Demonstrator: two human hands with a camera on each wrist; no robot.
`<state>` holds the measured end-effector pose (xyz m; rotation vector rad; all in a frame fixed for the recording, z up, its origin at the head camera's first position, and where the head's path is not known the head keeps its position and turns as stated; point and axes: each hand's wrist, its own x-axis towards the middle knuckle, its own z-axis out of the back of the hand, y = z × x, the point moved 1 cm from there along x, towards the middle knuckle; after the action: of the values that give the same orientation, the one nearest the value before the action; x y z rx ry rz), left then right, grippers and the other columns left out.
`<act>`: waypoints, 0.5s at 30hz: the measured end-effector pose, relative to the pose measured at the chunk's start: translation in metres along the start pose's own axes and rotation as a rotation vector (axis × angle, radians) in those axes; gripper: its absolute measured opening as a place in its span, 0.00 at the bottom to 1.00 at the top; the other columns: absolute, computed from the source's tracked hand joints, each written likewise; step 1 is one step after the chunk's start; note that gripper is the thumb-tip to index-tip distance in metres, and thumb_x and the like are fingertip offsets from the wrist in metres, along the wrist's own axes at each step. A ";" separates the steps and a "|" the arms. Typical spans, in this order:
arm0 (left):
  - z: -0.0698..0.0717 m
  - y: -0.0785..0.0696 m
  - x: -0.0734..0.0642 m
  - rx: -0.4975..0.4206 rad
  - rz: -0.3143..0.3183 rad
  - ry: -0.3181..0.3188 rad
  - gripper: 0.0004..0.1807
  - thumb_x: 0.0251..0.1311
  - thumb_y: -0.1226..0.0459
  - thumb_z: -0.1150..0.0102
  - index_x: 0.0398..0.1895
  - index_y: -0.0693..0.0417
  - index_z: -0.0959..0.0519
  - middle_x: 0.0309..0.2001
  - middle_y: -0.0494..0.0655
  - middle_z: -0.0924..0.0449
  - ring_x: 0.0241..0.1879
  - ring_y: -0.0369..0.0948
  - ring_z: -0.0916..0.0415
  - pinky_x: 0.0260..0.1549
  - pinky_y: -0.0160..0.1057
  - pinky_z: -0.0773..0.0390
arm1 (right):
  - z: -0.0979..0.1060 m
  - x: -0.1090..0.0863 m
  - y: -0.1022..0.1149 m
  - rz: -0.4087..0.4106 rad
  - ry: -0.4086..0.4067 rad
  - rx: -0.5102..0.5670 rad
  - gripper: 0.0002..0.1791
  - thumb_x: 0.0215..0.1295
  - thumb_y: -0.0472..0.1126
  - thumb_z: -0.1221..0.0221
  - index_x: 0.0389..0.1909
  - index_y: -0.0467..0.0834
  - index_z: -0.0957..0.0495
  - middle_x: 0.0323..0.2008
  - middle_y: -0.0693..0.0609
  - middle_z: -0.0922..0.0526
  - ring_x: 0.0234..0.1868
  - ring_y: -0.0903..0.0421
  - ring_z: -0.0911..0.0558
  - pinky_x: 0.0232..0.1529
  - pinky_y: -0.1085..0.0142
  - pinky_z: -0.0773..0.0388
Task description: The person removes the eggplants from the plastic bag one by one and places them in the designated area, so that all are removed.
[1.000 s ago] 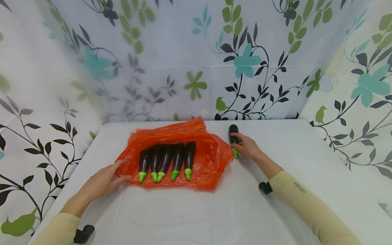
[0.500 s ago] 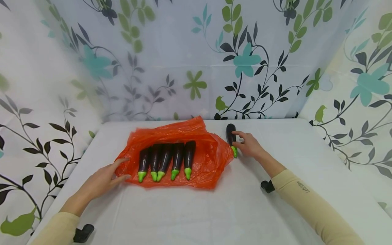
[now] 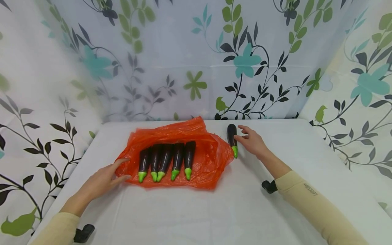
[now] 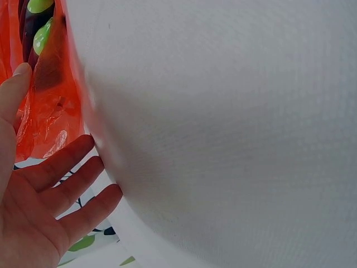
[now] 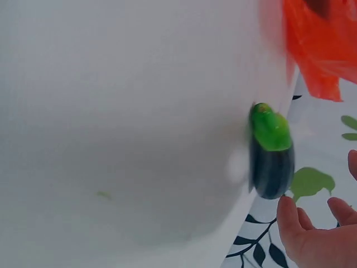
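Observation:
Several dark purple eggplants (image 3: 165, 158) with green stem ends lie side by side on a crumpled red plastic bag (image 3: 211, 163). At the bag's left end is my left hand (image 3: 98, 182), its thumb and fingers spread at the edge; the left wrist view shows the palm and straight fingers (image 4: 83, 209) beside the red film. One more eggplant (image 3: 231, 134) lies on the table off the bag's right end, green tip towards me. Just right of it, my right hand (image 3: 252, 143) holds nothing, fingers loosely bent and apart, a thumb tip close by the eggplant's side.
A white cloth covers the table (image 3: 196, 217). Behind it and at both sides hang curtains (image 3: 171, 51) printed with leaves and flowers. Small black devices (image 3: 84, 233) sit under the forearms, by the beige sleeves (image 3: 315, 200).
My right hand has let go of the lone eggplant and drawn off to its right. That eggplant has shifted slightly left, closer to the bag. The left hand has stayed put.

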<state>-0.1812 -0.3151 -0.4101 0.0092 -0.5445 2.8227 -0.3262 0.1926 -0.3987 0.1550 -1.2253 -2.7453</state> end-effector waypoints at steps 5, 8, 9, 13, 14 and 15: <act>-0.001 0.000 0.000 -0.001 0.002 0.001 0.37 0.60 0.48 0.35 0.67 0.54 0.36 0.51 0.63 0.22 0.45 0.56 0.22 0.44 0.62 0.23 | 0.002 -0.008 0.013 0.004 -0.017 0.048 0.37 0.71 0.53 0.43 0.75 0.48 0.45 0.71 0.38 0.39 0.68 0.40 0.34 0.58 0.45 0.27; -0.001 0.000 0.000 -0.002 0.006 0.002 0.37 0.60 0.48 0.36 0.67 0.54 0.36 0.54 0.64 0.23 0.47 0.59 0.23 0.45 0.63 0.24 | 0.001 -0.015 0.024 0.008 -0.024 0.074 0.38 0.70 0.54 0.43 0.76 0.50 0.45 0.72 0.40 0.40 0.68 0.41 0.34 0.58 0.46 0.27; -0.001 0.000 0.000 -0.001 0.007 0.002 0.37 0.60 0.47 0.36 0.67 0.54 0.36 0.54 0.65 0.24 0.48 0.60 0.23 0.45 0.63 0.24 | 0.001 -0.017 0.028 0.011 -0.025 0.081 0.38 0.70 0.54 0.43 0.76 0.50 0.45 0.72 0.41 0.40 0.68 0.41 0.34 0.58 0.46 0.27; -0.001 0.000 0.000 -0.003 0.008 0.000 0.37 0.60 0.47 0.36 0.67 0.53 0.36 0.56 0.66 0.24 0.50 0.61 0.24 0.46 0.64 0.25 | -0.002 -0.025 0.044 0.037 -0.020 0.105 0.37 0.70 0.53 0.43 0.75 0.50 0.44 0.71 0.42 0.39 0.68 0.42 0.34 0.58 0.47 0.26; -0.001 0.000 0.000 -0.004 0.007 0.000 0.37 0.60 0.47 0.36 0.68 0.53 0.36 0.56 0.66 0.25 0.50 0.62 0.24 0.46 0.64 0.25 | -0.003 -0.027 0.048 0.049 -0.014 0.109 0.37 0.70 0.53 0.43 0.75 0.50 0.44 0.71 0.42 0.39 0.69 0.42 0.34 0.58 0.47 0.26; -0.001 0.000 0.000 -0.005 0.007 -0.001 0.37 0.60 0.47 0.36 0.68 0.53 0.36 0.56 0.66 0.25 0.51 0.62 0.25 0.47 0.65 0.26 | -0.003 -0.029 0.051 0.057 -0.009 0.115 0.37 0.70 0.52 0.42 0.75 0.50 0.44 0.71 0.43 0.39 0.68 0.43 0.34 0.58 0.48 0.26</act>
<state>-0.1807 -0.3146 -0.4105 0.0071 -0.5532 2.8279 -0.2929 0.1610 -0.3616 0.1166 -1.3688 -2.6312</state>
